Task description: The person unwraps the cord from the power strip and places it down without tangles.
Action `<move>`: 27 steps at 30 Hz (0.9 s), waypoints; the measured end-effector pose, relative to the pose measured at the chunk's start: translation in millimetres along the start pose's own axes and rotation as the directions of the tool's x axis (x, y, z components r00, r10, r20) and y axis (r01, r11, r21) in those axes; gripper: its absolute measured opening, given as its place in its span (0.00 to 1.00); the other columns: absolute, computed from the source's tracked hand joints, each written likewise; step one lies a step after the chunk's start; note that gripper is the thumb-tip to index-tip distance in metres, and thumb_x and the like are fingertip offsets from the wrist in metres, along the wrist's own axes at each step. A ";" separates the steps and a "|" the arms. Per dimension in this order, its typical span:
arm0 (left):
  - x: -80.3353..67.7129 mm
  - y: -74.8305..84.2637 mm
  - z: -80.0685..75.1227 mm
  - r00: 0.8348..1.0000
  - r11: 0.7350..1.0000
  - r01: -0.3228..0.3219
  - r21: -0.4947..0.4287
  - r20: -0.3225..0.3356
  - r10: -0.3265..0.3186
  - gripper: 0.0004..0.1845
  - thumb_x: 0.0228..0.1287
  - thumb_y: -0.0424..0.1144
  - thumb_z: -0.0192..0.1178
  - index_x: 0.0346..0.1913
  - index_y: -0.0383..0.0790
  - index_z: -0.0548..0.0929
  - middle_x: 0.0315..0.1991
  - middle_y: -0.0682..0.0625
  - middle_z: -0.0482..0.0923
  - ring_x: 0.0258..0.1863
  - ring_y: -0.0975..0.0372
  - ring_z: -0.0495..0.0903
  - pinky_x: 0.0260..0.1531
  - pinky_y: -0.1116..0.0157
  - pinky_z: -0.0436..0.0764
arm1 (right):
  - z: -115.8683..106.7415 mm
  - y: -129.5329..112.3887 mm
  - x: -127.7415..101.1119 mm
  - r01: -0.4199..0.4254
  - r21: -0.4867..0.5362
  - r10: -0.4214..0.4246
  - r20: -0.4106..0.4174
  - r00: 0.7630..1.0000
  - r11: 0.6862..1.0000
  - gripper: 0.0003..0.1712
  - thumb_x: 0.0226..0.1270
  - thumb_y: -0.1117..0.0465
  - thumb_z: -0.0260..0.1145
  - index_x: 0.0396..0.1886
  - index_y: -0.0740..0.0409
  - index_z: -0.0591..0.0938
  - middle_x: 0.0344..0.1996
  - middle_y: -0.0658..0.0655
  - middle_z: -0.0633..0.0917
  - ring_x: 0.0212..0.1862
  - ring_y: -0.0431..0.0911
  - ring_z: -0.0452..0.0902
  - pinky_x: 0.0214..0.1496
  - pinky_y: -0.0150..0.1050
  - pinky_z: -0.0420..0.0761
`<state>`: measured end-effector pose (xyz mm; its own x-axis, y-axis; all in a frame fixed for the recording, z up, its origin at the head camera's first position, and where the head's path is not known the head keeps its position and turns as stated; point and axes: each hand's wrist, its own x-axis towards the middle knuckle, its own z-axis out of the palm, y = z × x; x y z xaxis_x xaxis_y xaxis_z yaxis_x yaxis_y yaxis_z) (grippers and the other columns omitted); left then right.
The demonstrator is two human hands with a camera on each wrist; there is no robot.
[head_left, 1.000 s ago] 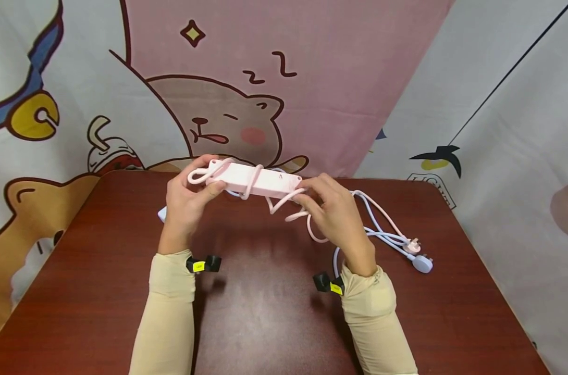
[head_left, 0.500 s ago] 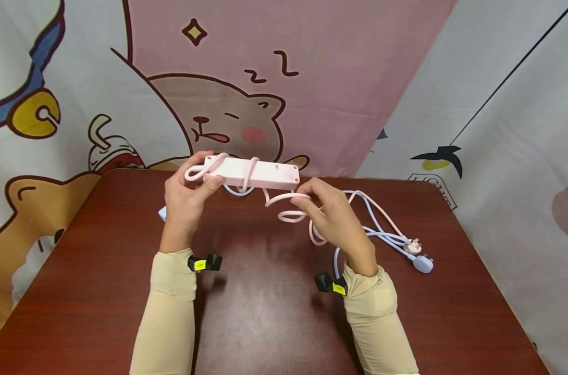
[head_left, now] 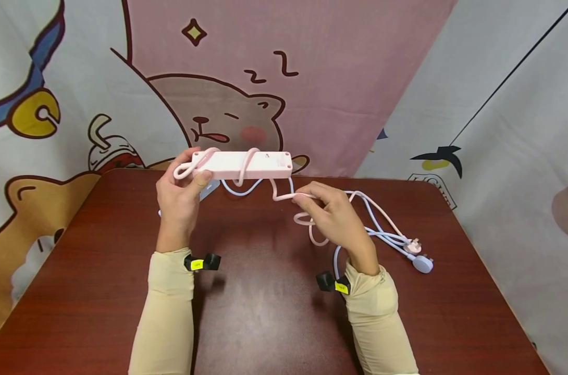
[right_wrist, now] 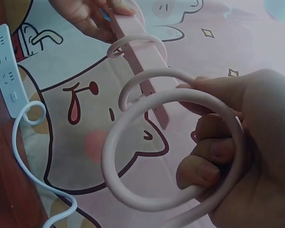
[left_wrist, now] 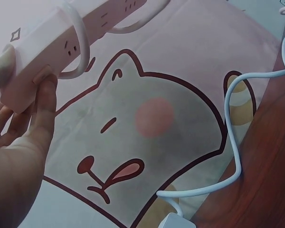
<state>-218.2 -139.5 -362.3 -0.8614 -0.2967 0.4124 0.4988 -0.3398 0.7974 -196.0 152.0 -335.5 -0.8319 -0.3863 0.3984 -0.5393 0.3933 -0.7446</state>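
My left hand [head_left: 178, 200] grips the left end of a pink power strip [head_left: 242, 164], lifted above the far edge of the table; in the left wrist view the pink power strip [left_wrist: 61, 45] lies against my fingers [left_wrist: 40, 114]. Its pink cord [head_left: 284, 197] is looped around the body and coils down to my right hand [head_left: 333, 216], which pinches it. The right wrist view shows the pink cord [right_wrist: 147, 123] in round loops held by my right hand's fingers [right_wrist: 218, 147]. The pink plug [head_left: 411, 246] lies on the table at the right.
A white power strip [right_wrist: 7, 71] lies on the dark red table [head_left: 265, 312] under the pink one; its pale cord [head_left: 375, 224] runs to a round white plug [head_left: 423, 264]. A cartoon cloth backdrop [head_left: 246, 78] hangs behind the table.
My left hand has lifted the pink strip higher and levelled it. My right hand has drawn the cord off its right end, so fewer loops wrap the strip.
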 end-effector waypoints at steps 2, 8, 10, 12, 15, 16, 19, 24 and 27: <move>0.0 0.4 0.2 1.000 1.000 0.000 -0.030 0.000 0.000 0.23 0.58 0.19 0.67 0.58 0.30 0.81 0.53 0.43 0.79 0.47 0.61 0.82 0.46 0.72 0.84 | -0.7 0.3 -0.2 -0.036 0.012 0.036 0.018 0.999 0.999 0.07 0.75 0.61 0.64 0.41 0.56 0.88 0.33 0.53 0.86 0.29 0.36 0.83 0.33 0.33 0.83; -0.6 1.1 0.2 1.000 1.000 0.005 -0.028 0.006 -0.005 0.23 0.58 0.18 0.66 0.57 0.34 0.83 0.53 0.44 0.79 0.47 0.60 0.82 0.46 0.72 0.84 | -1.7 2.8 0.3 -0.087 -0.022 0.088 0.026 0.996 0.996 0.09 0.76 0.58 0.64 0.42 0.55 0.88 0.36 0.52 0.90 0.29 0.36 0.84 0.35 0.31 0.81; -0.6 1.1 0.0 1.000 1.000 0.009 -0.030 0.008 -0.009 0.23 0.58 0.18 0.66 0.57 0.34 0.83 0.53 0.43 0.79 0.47 0.60 0.82 0.46 0.72 0.84 | -1.8 5.0 0.7 -0.083 -0.056 0.084 0.014 0.996 0.995 0.09 0.76 0.58 0.64 0.41 0.54 0.89 0.36 0.52 0.90 0.31 0.37 0.81 0.37 0.30 0.79; -0.6 1.3 -0.1 1.000 0.999 0.017 -0.040 0.009 -0.017 0.22 0.59 0.18 0.65 0.57 0.32 0.82 0.53 0.43 0.78 0.47 0.60 0.82 0.46 0.72 0.84 | -2.2 6.9 1.2 -0.085 -0.088 0.086 0.004 0.996 0.992 0.09 0.76 0.57 0.64 0.41 0.54 0.89 0.36 0.51 0.90 0.33 0.39 0.78 0.38 0.31 0.76; -0.5 1.7 -0.2 1.000 0.998 0.028 -0.052 0.012 -0.028 0.23 0.60 0.20 0.66 0.59 0.29 0.80 0.54 0.43 0.78 0.46 0.61 0.82 0.45 0.72 0.84 | -2.6 9.8 2.0 -0.108 -0.110 0.108 -0.012 0.994 0.988 0.10 0.76 0.57 0.64 0.42 0.54 0.89 0.36 0.52 0.90 0.34 0.41 0.76 0.39 0.31 0.75; -0.5 1.8 -0.3 0.999 0.998 0.031 -0.056 0.014 -0.031 0.23 0.60 0.20 0.65 0.60 0.28 0.79 0.54 0.43 0.78 0.46 0.60 0.82 0.45 0.72 0.85 | -2.8 10.8 2.4 -0.119 -0.114 0.117 -0.020 0.993 0.986 0.10 0.76 0.57 0.64 0.43 0.55 0.89 0.36 0.53 0.90 0.35 0.41 0.76 0.40 0.32 0.75; -0.7 2.1 -0.8 0.999 0.998 0.032 -0.062 0.023 -0.031 0.24 0.61 0.20 0.65 0.61 0.25 0.78 0.54 0.42 0.78 0.46 0.60 0.82 0.45 0.72 0.84 | -3.0 13.5 3.4 -0.156 -0.129 0.151 -0.053 0.987 0.979 0.11 0.75 0.56 0.64 0.43 0.55 0.89 0.36 0.53 0.89 0.37 0.42 0.77 0.42 0.32 0.75; -1.4 1.5 -1.6 0.998 0.997 0.040 -0.072 0.051 -0.036 0.23 0.61 0.18 0.63 0.60 0.26 0.78 0.54 0.43 0.79 0.47 0.60 0.82 0.46 0.71 0.85 | -3.3 16.8 4.2 -0.222 -0.129 0.209 -0.103 0.972 0.967 0.12 0.75 0.56 0.64 0.45 0.56 0.89 0.36 0.56 0.89 0.37 0.44 0.77 0.41 0.35 0.75; -2.0 1.3 -1.7 0.996 0.995 0.055 -0.089 0.080 -0.048 0.22 0.61 0.17 0.62 0.59 0.29 0.80 0.54 0.43 0.79 0.47 0.59 0.82 0.47 0.71 0.85 | -3.7 18.2 4.5 -0.248 -0.121 0.232 -0.134 0.963 0.961 0.12 0.75 0.55 0.64 0.46 0.56 0.90 0.34 0.57 0.88 0.33 0.45 0.74 0.37 0.36 0.73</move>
<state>-215.6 -140.9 -362.9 -0.8891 -0.2081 0.4076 0.4574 -0.4335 0.7764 -210.0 160.6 -345.2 -0.9442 -0.1693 0.2825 -0.3275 0.5753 -0.7496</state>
